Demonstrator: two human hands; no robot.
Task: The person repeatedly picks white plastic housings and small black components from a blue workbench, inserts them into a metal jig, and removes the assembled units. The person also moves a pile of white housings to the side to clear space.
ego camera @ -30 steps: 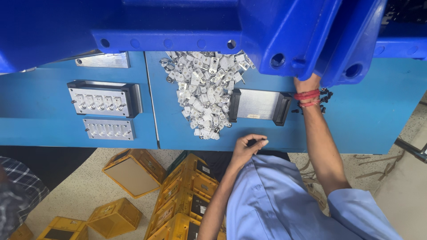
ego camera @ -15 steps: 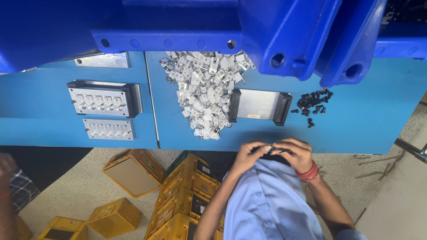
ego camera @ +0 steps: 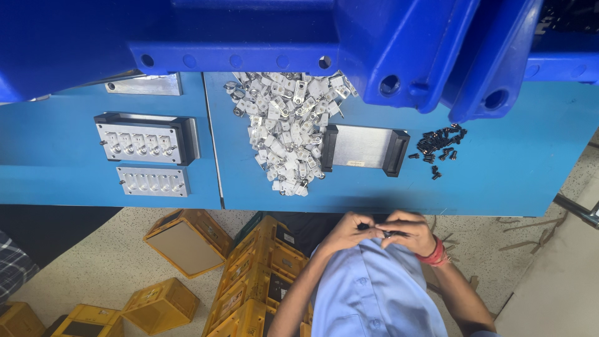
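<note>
Both hands have come back from the blue surface (ego camera: 499, 181) since the earlier frames, the right one leaving the black screws (ego camera: 438, 145), and now meet close to the chest over the light blue shirt (ego camera: 368, 287). From the head view, the left hand (ego camera: 347, 232) and right hand (ego camera: 409, 231) pinch a small dark part (ego camera: 388, 234) between their fingers, closed snugly on it; what it is, I cannot tell. Judging by the heap of silvery metal pieces (ego camera: 284, 128) beside the flat grey fixture (ego camera: 364, 146), most work remains. Yellow crates (ego camera: 187, 240) lie on the floor.
</note>
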